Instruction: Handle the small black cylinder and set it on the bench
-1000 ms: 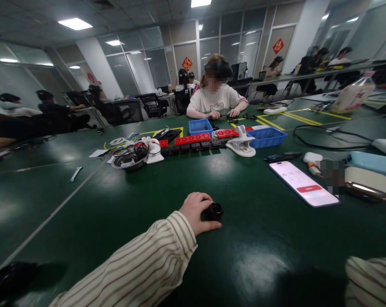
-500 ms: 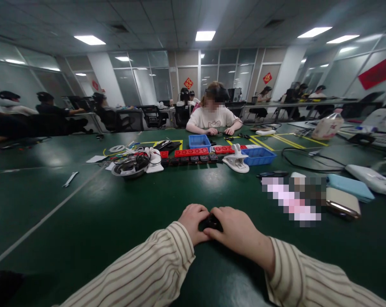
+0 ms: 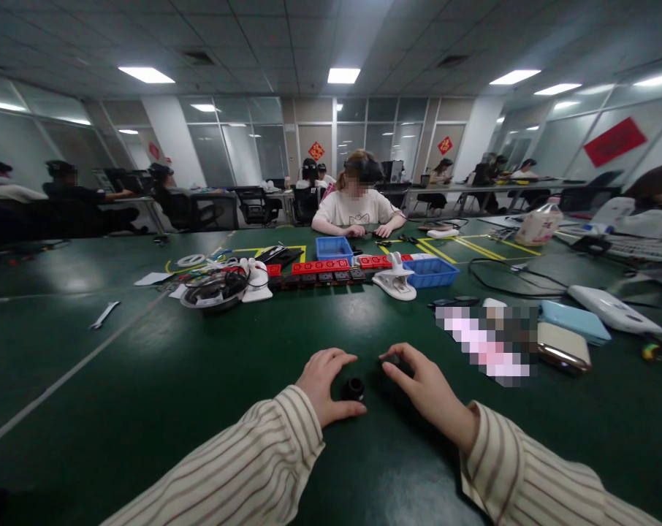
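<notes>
My left hand [image 3: 323,383] rests on the green table [image 3: 145,380], its fingers curled round a small black cylindrical part [image 3: 355,388]. My right hand [image 3: 421,387] lies just to the right of it, fingertips pinched on a small dark piece [image 3: 392,359] that I cannot make out clearly. Both my arms wear striped sleeves. The two hands are a short gap apart.
Beyond the hands lie a metal bowl of cables [image 3: 213,290], red power strips [image 3: 320,267], two blue bins [image 3: 430,272], a white clamp [image 3: 395,280] and a wrench [image 3: 104,315]. Phones and cases [image 3: 564,346] sit to the right. A person [image 3: 357,204] works across the table.
My right hand came in, met the left hand over the black part, then drew away to the right holding a small dark piece. The view tilted up a little.
</notes>
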{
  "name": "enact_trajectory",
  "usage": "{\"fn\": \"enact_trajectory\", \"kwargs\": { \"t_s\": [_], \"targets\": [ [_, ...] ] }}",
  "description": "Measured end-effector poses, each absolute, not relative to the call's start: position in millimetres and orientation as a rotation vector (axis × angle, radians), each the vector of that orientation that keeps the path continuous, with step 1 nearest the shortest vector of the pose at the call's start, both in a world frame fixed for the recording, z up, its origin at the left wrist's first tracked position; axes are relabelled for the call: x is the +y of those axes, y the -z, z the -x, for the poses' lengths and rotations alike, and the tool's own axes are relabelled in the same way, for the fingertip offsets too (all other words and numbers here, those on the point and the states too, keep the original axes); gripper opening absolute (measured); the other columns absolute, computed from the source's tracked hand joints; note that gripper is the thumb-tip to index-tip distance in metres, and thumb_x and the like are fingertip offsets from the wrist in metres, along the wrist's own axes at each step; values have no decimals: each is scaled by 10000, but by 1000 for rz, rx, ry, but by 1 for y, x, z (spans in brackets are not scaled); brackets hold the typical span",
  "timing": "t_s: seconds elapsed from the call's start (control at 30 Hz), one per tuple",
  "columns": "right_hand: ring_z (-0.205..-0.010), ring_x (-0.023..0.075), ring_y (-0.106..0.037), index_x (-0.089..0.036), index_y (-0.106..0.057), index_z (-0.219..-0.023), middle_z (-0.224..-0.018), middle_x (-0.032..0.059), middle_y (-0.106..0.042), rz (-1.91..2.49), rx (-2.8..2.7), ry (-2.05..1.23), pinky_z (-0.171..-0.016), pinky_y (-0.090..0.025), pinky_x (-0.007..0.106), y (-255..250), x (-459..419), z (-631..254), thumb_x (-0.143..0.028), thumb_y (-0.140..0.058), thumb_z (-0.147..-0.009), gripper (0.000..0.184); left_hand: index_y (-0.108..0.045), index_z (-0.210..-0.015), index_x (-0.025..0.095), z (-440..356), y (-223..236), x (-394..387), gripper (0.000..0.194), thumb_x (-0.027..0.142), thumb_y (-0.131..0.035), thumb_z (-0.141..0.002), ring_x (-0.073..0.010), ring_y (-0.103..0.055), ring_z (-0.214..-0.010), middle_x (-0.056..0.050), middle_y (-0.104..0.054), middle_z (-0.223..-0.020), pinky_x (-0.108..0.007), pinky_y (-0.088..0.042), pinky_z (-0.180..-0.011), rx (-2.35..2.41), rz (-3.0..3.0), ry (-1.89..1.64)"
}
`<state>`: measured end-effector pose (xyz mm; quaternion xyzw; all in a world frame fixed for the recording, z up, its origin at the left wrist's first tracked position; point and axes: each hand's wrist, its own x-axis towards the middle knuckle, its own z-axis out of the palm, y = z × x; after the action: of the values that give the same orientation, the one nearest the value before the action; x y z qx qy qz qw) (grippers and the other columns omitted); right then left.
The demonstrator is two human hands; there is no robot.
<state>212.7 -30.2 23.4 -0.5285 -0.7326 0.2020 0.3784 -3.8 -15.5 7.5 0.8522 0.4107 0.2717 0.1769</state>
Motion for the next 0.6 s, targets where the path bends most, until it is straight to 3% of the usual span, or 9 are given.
{"fn": "enact_trajectory", "kwargs": {
  "t_s": [0.17, 0.3, 0.4, 0.53, 0.6],
  "targets": [
    [-907, 203, -544, -181, -477, -920, -957, 68, -560, 1315, -1903, -526, -824, -431, 371, -18, -31, -215, -216, -523, -750, 179, -478, -1182, 174, 6, -17, -19, 668, 494, -691, -636, -289, -436, -1092, -115, -494, -1152, -451, -333, -956, 1156, -2426, -783],
    [-963, 212, -548, -183, -480, -1022, -1003, 60, -575, 1284, -2021, -610, -871, -425, 387, -12, -28, -223, -115, -592, -637, 407, -497, -1173, 161, 7, -27, -19, 647, 480, -695, -646, -271, -456, -1067, -109, -519, -1131, -434, -335, -952, 1100, -2480, -738],
    [-1043, 229, -512, -175, -434, -1167, -1094, 84, -554, 1269, -2086, -612, -924, -387, 417, -10, -26, -226, -118, -625, -621, 581, -547, -1136, 172, 4, -33, -18, 573, 422, -720, -651, -226, -509, -1008, -80, -579, -1074, -346, -398, -900, 1036, -2536, -645],
    [-1029, 233, -519, -181, -555, -1044, -1061, 76, -579, 1215, -2201, -586, -919, -393, 406, -14, -24, -228, -167, -618, -670, 380, -621, -1029, 202, -3, -41, -14, 385, 349, -718, -686, -179, -571, -918, -32, -655, -957, -268, -428, -847, 1014, -2617, -466],
    [-1024, 243, -523, -180, -564, -1052, -1064, 82, -583, 1196, -2250, -569, -913, -399, 407, -16, -23, -228, -203, -634, -669, 389, -639, -982, 210, -8, -47, -13, 329, 350, -714, -694, -185, -580, -910, -23, -664, -932, -272, -430, -841, 1058, -2644, -346]
  ]
}}
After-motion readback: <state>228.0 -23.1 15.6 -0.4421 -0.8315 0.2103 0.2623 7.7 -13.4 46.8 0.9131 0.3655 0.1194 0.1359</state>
